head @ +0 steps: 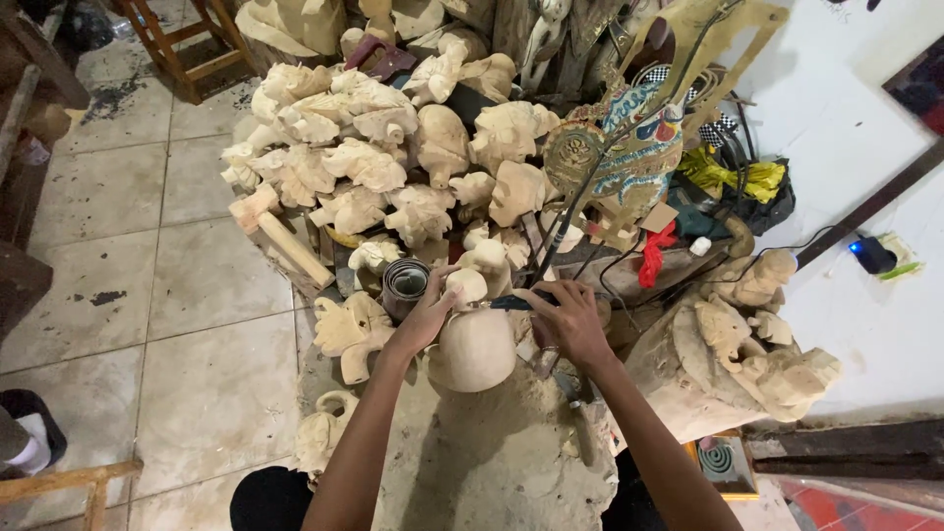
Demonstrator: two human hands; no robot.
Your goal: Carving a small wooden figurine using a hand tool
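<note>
Rounded pale wooden carving blank (474, 349) sits on the sawdust-covered work block (492, 462), steadied by left hand (428, 317), fingers curled on top. Right hand (568, 320) pinches a dark-handled tool (511, 304), prob. a chisel. Surface still smooth; no detail cut yet.

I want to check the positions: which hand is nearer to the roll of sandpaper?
Left. The left hand almost touches the roll of sandpaper; the right hand is farther right.

Both hands (492, 313) on rounded wooden carving (474, 349), carved figures (374, 157) behind.
</note>
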